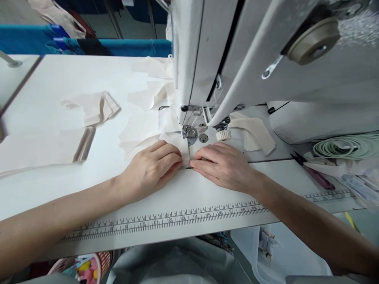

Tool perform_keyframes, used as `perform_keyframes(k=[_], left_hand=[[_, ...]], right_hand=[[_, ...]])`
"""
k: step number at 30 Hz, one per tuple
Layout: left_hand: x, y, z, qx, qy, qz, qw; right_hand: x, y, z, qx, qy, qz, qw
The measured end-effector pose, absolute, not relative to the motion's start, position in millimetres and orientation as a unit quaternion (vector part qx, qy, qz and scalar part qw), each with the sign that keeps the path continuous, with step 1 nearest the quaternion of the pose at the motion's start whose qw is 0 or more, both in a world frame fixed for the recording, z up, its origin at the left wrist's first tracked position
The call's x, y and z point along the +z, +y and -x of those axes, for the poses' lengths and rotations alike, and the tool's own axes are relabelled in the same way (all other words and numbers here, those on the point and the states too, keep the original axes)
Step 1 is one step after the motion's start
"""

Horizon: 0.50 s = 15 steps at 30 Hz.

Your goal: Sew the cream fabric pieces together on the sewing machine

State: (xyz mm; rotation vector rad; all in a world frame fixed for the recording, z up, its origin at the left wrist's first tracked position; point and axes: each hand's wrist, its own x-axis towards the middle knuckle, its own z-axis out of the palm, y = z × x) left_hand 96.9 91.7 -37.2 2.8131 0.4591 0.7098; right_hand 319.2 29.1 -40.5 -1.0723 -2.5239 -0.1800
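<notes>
A cream fabric piece (177, 139) lies under the presser foot (186, 132) of a white sewing machine (189, 59). My left hand (155, 163) is closed on its near edge, fingertips pinched just in front of the foot. From the other side, my right hand (220, 163) pinches the same edge with thumb and fingers together. The two hands almost meet, and the part of the fabric between the fingertips is mostly hidden. More pale fabric (142, 126) spreads to the left of the foot.
Folded cloth stacks (50, 148) and a smaller bundle (93, 107) lie at left. Right of the needle are cut pieces (254, 132), thread snips (316, 171) and a pale green coil (349, 145). A printed ruler (166, 219) runs along the front edge; a plastic bin (284, 252) stands below.
</notes>
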Motion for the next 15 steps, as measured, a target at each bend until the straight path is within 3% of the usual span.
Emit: perform_keyframes(k=[15], left_hand=[[-35.8, 86.6, -96.1, 0.219, 0.108, -0.970, -0.001]], right_hand=[[-35.7, 21.6, -316.8, -0.033, -0.900, 0.401, 0.169]])
